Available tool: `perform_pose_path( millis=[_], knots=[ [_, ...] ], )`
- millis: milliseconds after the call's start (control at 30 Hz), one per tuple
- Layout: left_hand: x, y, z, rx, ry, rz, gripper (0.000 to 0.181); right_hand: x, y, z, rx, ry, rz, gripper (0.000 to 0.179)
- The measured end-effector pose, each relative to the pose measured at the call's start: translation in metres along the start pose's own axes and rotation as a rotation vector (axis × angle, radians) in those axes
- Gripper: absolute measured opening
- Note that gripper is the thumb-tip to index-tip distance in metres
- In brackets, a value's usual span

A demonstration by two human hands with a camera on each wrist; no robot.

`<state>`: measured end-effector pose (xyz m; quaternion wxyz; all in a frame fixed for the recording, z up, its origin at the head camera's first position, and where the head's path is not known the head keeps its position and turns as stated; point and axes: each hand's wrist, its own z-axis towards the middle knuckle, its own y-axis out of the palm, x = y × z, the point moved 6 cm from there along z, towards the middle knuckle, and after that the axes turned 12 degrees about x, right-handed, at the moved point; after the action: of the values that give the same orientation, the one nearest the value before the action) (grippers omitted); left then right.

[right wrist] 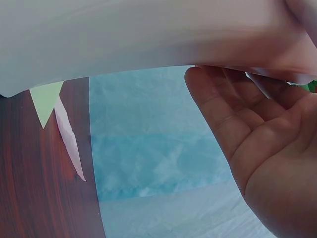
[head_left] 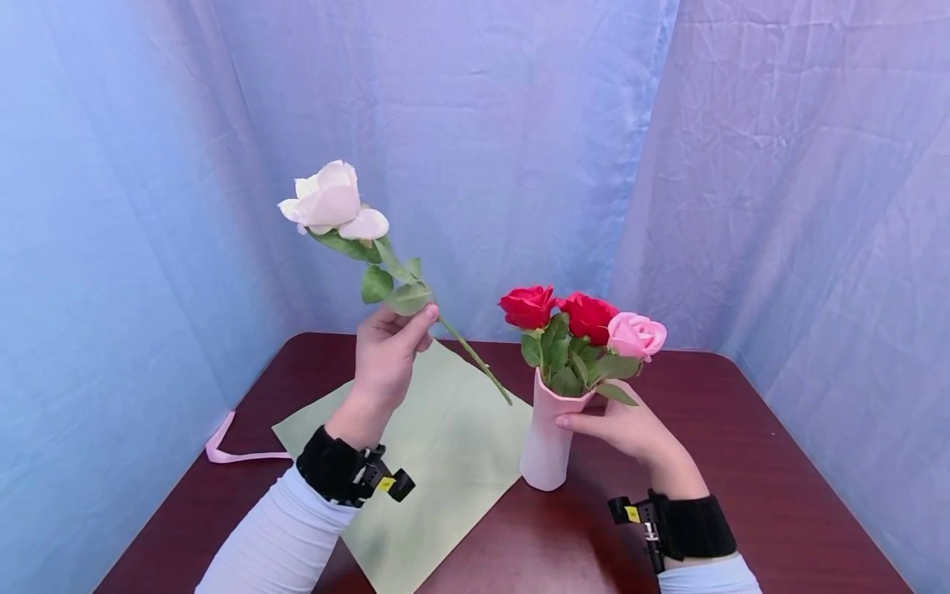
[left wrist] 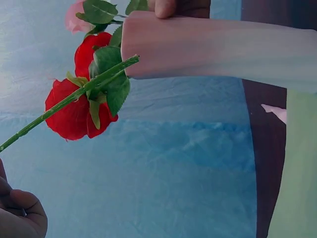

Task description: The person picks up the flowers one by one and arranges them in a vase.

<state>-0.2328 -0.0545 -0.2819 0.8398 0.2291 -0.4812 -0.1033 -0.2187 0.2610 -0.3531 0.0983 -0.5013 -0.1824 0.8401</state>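
My left hand (head_left: 389, 351) pinches the green stem of a white rose (head_left: 330, 202) between thumb and fingers. The bloom tilts up to the left, and the stem's bare end slants down toward the vase. In the left wrist view that stem (left wrist: 69, 99) overlaps the vase's rim. With thumb in front and fingers behind, my right hand (head_left: 627, 425) grips the upper part of the pale pink-white vase (head_left: 545, 445). Two red roses (head_left: 529, 307) and a pink rose (head_left: 637, 336) stand in it with green leaves. The right wrist view shows my curled fingers (right wrist: 223, 109) against the vase's side.
A pale green sheet of paper (head_left: 438, 470) lies on the dark red-brown table (head_left: 668, 544), left of the vase. A pink ribbon (head_left: 245, 456) lies by the table's left edge. Blue-lilac curtains (head_left: 460, 148) hang behind and at both sides.
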Motion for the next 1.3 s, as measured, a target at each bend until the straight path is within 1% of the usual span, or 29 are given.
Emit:
perform_pose_path(
  millis=[167,333,533,700,833,1000,1100,1300],
  knots=[
    [0.005,0.009,-0.001,0.007,0.032,-0.071,0.014,0.0,0.0,0.0,0.003,0.0,-0.005,0.068],
    [0.01,0.017,-0.002,0.007,0.056,-0.119,0.012,0.0,0.0,0.0,0.005,0.006,-0.01,0.069],
    [0.013,0.027,-0.001,-0.009,0.079,-0.14,0.013,0.0,0.0,0.0,0.012,0.033,0.008,0.071],
    [0.015,0.034,-0.002,-0.009,0.108,-0.152,0.014,-0.002,0.0,-0.001,0.013,0.017,-0.014,0.069],
    [0.014,0.038,-0.003,-0.009,0.115,-0.147,0.015,-0.003,0.0,-0.001,0.013,-0.002,-0.023,0.068],
    [0.01,0.042,-0.004,-0.026,0.107,-0.114,0.011,-0.002,-0.001,-0.001,0.013,0.004,-0.019,0.069],
    [0.007,0.044,-0.006,-0.046,0.113,-0.08,0.007,-0.002,0.0,-0.001,0.012,0.006,-0.014,0.068],
    [0.001,0.048,-0.01,-0.07,0.14,0.01,0.009,-0.002,-0.001,-0.001,0.014,-0.003,-0.017,0.067]
  ],
)
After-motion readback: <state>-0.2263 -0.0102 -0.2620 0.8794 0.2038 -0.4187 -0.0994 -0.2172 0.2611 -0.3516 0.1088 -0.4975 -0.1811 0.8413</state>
